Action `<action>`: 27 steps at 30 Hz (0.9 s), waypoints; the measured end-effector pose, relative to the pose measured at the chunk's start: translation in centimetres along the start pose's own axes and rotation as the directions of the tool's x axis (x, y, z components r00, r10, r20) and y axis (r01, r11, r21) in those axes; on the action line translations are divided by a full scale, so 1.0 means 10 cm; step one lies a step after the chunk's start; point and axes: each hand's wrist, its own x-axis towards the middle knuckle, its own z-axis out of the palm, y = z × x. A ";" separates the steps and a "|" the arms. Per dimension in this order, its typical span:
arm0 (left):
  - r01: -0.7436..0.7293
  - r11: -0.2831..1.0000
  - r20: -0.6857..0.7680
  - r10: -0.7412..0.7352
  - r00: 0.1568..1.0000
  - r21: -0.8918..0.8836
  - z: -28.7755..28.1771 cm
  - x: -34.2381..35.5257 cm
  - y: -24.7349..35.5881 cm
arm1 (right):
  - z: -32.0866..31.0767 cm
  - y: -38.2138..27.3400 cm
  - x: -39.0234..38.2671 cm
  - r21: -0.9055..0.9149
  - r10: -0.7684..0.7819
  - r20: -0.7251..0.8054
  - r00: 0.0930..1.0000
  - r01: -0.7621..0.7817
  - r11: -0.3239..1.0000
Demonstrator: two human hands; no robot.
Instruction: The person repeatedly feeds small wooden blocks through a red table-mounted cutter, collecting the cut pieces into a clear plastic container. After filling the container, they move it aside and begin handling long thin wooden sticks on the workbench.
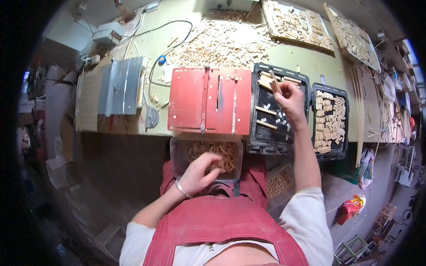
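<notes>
My right hand (pixel 291 103) is closed around a couple of short wooden strips (pixel 274 81), raised over a black plastic tray (pixel 255 144). Inside that tray lie more wooden strips (pixel 266 124) and small white pieces (pixel 280 119). My left hand (pixel 203 170) hovers over a clear plastic bin (pixel 179 141) at my lap, fingers curved and the thumb apart from them. Nothing shows between those fingers. Many small wooden pieces (pixel 225 153) fill the bin. Between the bin and the back of the bench sits a red table saw top (pixel 186 99) with a dark blade slot.
A second black tray (pixel 330 155) at right holds rows of small wood blocks. Behind the saw spreads a pile of wood offcuts (pixel 217 46), with a black cable (pixel 151 73) beside it. A grey metal saw table (pixel 120 88) stands left. Boards of blocks (pixel 301 26) lie far right.
</notes>
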 end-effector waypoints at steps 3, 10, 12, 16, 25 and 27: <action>-0.057 0.841 -0.102 0.002 0.995 -0.537 0.46 0.37 0.09 | 0.21 -0.40 -0.81 0.260 0.052 0.049 0.997 -0.063 0.964; 0.183 0.263 0.166 -0.083 0.983 -0.947 0.85 0.54 0.37 | 0.82 -0.54 -2.21 0.414 0.056 -0.113 0.992 -0.004 0.910; 0.212 0.208 0.198 -0.088 0.976 -0.955 0.88 0.39 0.32 | 0.86 -0.52 -2.39 0.454 0.123 -0.102 0.987 -0.064 0.889; 0.169 0.160 0.170 -0.009 0.985 -0.972 0.87 0.21 0.28 | 0.96 -0.61 -2.58 0.492 0.119 -0.117 0.986 -0.047 0.869; 0.073 0.234 0.084 0.037 0.996 -0.970 0.74 0.04 0.34 | 1.10 -0.59 -2.79 0.355 0.008 -0.166 0.986 0.052 0.933; 0.062 0.215 0.072 0.037 0.997 -0.975 0.75 0.01 0.34 | 1.11 -0.61 -2.81 0.346 0.018 -0.170 0.985 0.043 0.937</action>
